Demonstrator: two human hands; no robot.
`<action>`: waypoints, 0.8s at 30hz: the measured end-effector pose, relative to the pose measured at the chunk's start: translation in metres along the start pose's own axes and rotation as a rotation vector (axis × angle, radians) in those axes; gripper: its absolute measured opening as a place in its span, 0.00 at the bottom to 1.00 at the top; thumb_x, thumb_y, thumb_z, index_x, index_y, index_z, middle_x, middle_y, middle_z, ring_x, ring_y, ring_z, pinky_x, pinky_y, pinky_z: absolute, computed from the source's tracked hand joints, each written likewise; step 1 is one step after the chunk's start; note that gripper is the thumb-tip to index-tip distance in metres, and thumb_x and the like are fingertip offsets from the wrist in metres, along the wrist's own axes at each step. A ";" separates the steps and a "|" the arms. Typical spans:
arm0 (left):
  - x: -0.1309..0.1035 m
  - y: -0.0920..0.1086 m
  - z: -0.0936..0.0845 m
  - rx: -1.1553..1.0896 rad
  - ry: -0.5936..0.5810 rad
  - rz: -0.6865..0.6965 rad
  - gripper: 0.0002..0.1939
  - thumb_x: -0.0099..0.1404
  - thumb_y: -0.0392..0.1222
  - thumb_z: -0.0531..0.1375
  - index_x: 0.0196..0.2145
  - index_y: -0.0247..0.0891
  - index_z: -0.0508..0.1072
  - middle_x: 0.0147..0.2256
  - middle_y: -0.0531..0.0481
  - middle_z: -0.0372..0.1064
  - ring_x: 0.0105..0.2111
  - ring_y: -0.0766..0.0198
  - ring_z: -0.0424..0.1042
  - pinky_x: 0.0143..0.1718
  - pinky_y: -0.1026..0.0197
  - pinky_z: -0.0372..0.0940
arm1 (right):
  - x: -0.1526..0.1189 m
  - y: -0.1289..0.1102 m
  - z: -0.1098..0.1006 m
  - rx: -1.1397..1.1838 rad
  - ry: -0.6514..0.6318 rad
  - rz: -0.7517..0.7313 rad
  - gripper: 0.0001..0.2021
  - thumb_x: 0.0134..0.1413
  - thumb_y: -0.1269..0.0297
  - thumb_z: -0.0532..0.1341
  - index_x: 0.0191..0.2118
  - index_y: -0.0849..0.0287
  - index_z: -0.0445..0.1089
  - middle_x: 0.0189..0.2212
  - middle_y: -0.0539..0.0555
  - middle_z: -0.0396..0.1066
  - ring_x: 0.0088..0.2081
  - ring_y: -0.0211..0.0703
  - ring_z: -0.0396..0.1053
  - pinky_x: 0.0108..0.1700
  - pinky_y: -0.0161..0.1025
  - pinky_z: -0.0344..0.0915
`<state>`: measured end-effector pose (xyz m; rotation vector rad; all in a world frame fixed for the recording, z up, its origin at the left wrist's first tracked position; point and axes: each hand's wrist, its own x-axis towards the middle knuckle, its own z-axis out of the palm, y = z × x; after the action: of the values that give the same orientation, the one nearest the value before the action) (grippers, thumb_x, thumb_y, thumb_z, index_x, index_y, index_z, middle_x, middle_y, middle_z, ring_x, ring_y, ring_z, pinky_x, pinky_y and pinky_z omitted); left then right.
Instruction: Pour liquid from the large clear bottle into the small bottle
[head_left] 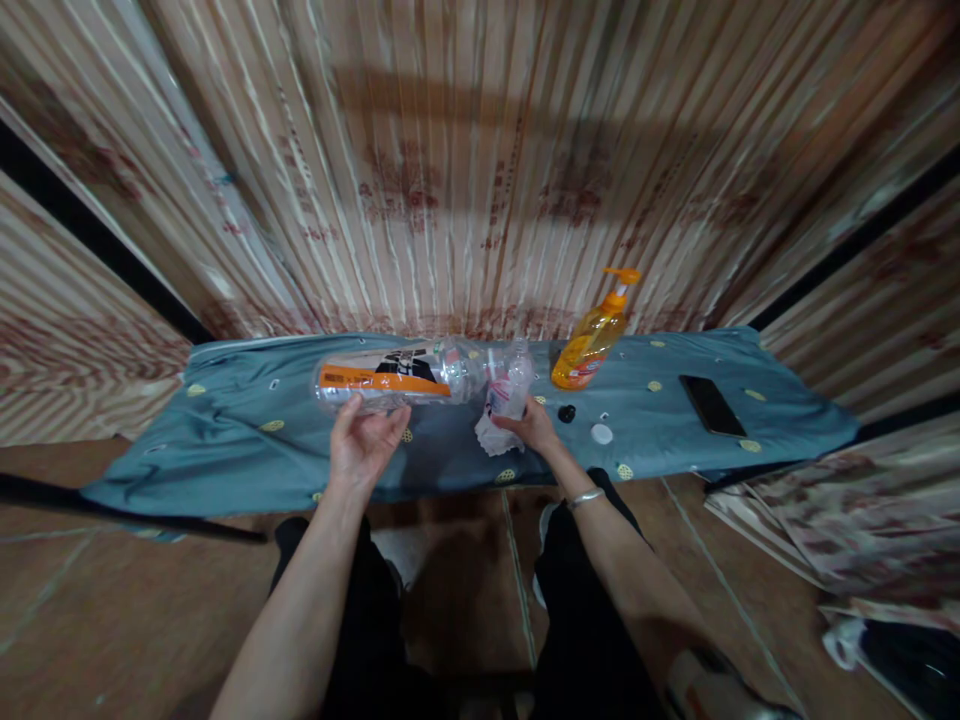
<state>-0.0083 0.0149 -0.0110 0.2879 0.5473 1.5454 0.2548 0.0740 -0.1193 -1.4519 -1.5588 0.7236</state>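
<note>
A large clear plastic bottle with an orange, black and white label point(382, 378) lies sideways over the blue cloth, its neck pointing right. My left hand point(365, 440) is under its lower edge, fingers spread and palm up, the fingertips at the bottle. My right hand point(534, 425) has its fingers round the lower part of a smaller clear bottle point(511, 385), which stands near the big bottle's neck. Crumpled whitish paper or tissue point(496, 436) is beneath the small bottle, beside my right fingertips.
An orange pump bottle point(591, 345) stands behind my right hand. A black cap point(566, 413) and a white cap point(601, 433) lie on the blue cloth point(255, 400). Farther right is a black phone point(711, 405). A striped curtain point(465, 180) hangs behind.
</note>
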 end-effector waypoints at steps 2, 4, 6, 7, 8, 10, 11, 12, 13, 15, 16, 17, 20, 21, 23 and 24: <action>0.000 0.001 -0.001 -0.009 0.002 0.000 0.12 0.56 0.36 0.59 0.39 0.34 0.71 0.34 0.46 0.75 0.35 0.57 0.75 0.34 0.57 0.72 | -0.006 0.001 -0.004 -0.020 -0.015 0.028 0.23 0.36 0.59 0.68 0.41 0.60 0.69 0.35 0.54 0.73 0.36 0.47 0.71 0.40 0.45 0.67; -0.001 0.001 -0.001 -0.020 0.005 0.003 0.11 0.56 0.36 0.58 0.39 0.34 0.71 0.34 0.46 0.75 0.34 0.57 0.75 0.34 0.56 0.73 | -0.012 0.001 -0.008 -0.044 -0.010 0.036 0.23 0.36 0.59 0.68 0.43 0.60 0.69 0.36 0.54 0.72 0.38 0.47 0.70 0.41 0.44 0.67; -0.001 0.000 0.000 -0.028 0.007 0.003 0.11 0.56 0.36 0.58 0.39 0.34 0.71 0.33 0.46 0.75 0.34 0.57 0.75 0.34 0.56 0.73 | -0.017 0.000 -0.012 -0.069 0.004 0.011 0.25 0.37 0.59 0.67 0.44 0.61 0.68 0.39 0.55 0.71 0.40 0.47 0.70 0.43 0.44 0.66; -0.001 0.000 0.000 -0.029 0.007 0.000 0.11 0.56 0.36 0.59 0.39 0.34 0.71 0.33 0.46 0.75 0.34 0.57 0.75 0.34 0.56 0.73 | -0.019 -0.001 -0.014 -0.081 0.007 -0.008 0.26 0.37 0.59 0.67 0.46 0.61 0.68 0.40 0.56 0.71 0.42 0.47 0.69 0.45 0.45 0.66; 0.000 -0.001 0.000 -0.030 0.005 -0.001 0.11 0.56 0.36 0.59 0.39 0.34 0.71 0.33 0.45 0.75 0.35 0.57 0.75 0.34 0.56 0.73 | -0.022 -0.002 -0.015 -0.093 0.008 -0.023 0.26 0.37 0.59 0.67 0.47 0.60 0.67 0.41 0.56 0.71 0.43 0.48 0.69 0.46 0.45 0.65; 0.000 -0.003 0.001 -0.032 -0.004 -0.002 0.12 0.56 0.36 0.59 0.39 0.34 0.71 0.34 0.45 0.75 0.35 0.57 0.75 0.34 0.56 0.73 | -0.025 -0.004 -0.018 -0.115 0.010 -0.030 0.27 0.38 0.59 0.67 0.48 0.59 0.66 0.42 0.56 0.70 0.44 0.48 0.69 0.47 0.45 0.65; 0.000 -0.004 0.001 -0.034 -0.009 0.002 0.11 0.56 0.36 0.59 0.39 0.34 0.71 0.34 0.45 0.75 0.35 0.57 0.75 0.34 0.56 0.73 | -0.027 -0.004 -0.018 -0.124 0.012 -0.027 0.27 0.38 0.59 0.67 0.48 0.59 0.66 0.43 0.56 0.70 0.44 0.48 0.68 0.47 0.45 0.65; 0.000 -0.004 0.001 -0.037 -0.013 0.004 0.11 0.56 0.36 0.59 0.39 0.35 0.71 0.34 0.45 0.75 0.35 0.57 0.75 0.34 0.56 0.72 | -0.028 -0.005 -0.019 -0.134 0.013 -0.022 0.26 0.38 0.59 0.67 0.48 0.58 0.66 0.43 0.56 0.70 0.44 0.48 0.68 0.46 0.44 0.65; 0.000 -0.005 0.002 -0.037 -0.013 0.004 0.11 0.56 0.35 0.59 0.39 0.35 0.71 0.34 0.46 0.75 0.35 0.57 0.75 0.34 0.56 0.72 | -0.030 -0.006 -0.019 -0.143 0.013 -0.017 0.26 0.39 0.59 0.67 0.48 0.58 0.66 0.43 0.56 0.70 0.44 0.48 0.69 0.46 0.44 0.65; 0.000 -0.007 0.003 -0.031 -0.004 0.000 0.11 0.56 0.35 0.59 0.38 0.35 0.71 0.33 0.46 0.75 0.35 0.57 0.75 0.34 0.56 0.72 | -0.032 -0.007 -0.019 -0.163 0.014 -0.005 0.27 0.39 0.58 0.67 0.48 0.59 0.66 0.43 0.57 0.71 0.44 0.49 0.69 0.44 0.43 0.66; -0.001 -0.008 0.004 -0.026 0.002 -0.005 0.11 0.56 0.35 0.59 0.38 0.35 0.71 0.33 0.46 0.75 0.35 0.57 0.75 0.35 0.56 0.72 | -0.032 -0.007 -0.018 -0.176 0.017 0.002 0.27 0.39 0.57 0.67 0.48 0.59 0.66 0.43 0.57 0.71 0.44 0.49 0.69 0.43 0.42 0.66; -0.001 -0.009 0.004 -0.021 0.007 -0.010 0.10 0.56 0.35 0.59 0.38 0.35 0.71 0.33 0.46 0.75 0.35 0.57 0.75 0.35 0.56 0.72 | -0.033 -0.008 -0.018 -0.190 0.023 0.010 0.27 0.39 0.57 0.67 0.48 0.59 0.66 0.43 0.57 0.71 0.43 0.49 0.70 0.43 0.42 0.66; -0.002 -0.012 0.008 -0.013 0.016 -0.015 0.10 0.56 0.35 0.59 0.38 0.36 0.70 0.33 0.47 0.75 0.35 0.57 0.75 0.36 0.56 0.72 | -0.035 -0.011 -0.017 -0.232 0.039 0.018 0.25 0.39 0.56 0.67 0.47 0.57 0.67 0.41 0.56 0.72 0.43 0.49 0.70 0.42 0.42 0.66; -0.002 -0.013 0.009 -0.013 0.020 -0.013 0.10 0.56 0.35 0.59 0.38 0.36 0.70 0.32 0.47 0.75 0.35 0.58 0.75 0.36 0.56 0.72 | -0.035 -0.012 -0.016 -0.241 0.039 0.016 0.24 0.40 0.56 0.66 0.46 0.57 0.67 0.41 0.56 0.72 0.43 0.49 0.70 0.42 0.42 0.66; -0.002 -0.015 0.010 -0.013 0.035 -0.011 0.10 0.56 0.34 0.59 0.38 0.37 0.70 0.31 0.48 0.75 0.35 0.58 0.76 0.36 0.56 0.72 | -0.036 -0.014 -0.017 -0.253 0.026 0.009 0.23 0.41 0.54 0.66 0.45 0.57 0.67 0.39 0.56 0.73 0.42 0.49 0.71 0.41 0.42 0.66; -0.002 -0.015 0.011 -0.014 0.046 -0.010 0.09 0.56 0.34 0.59 0.37 0.36 0.70 0.31 0.48 0.75 0.34 0.58 0.76 0.36 0.56 0.72 | -0.036 -0.015 -0.017 -0.256 0.018 0.006 0.23 0.41 0.54 0.65 0.44 0.58 0.68 0.39 0.56 0.73 0.42 0.49 0.71 0.41 0.42 0.66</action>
<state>0.0107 0.0144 -0.0089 0.2385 0.5729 1.5492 0.2603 0.0339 -0.1057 -1.6436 -1.6801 0.5267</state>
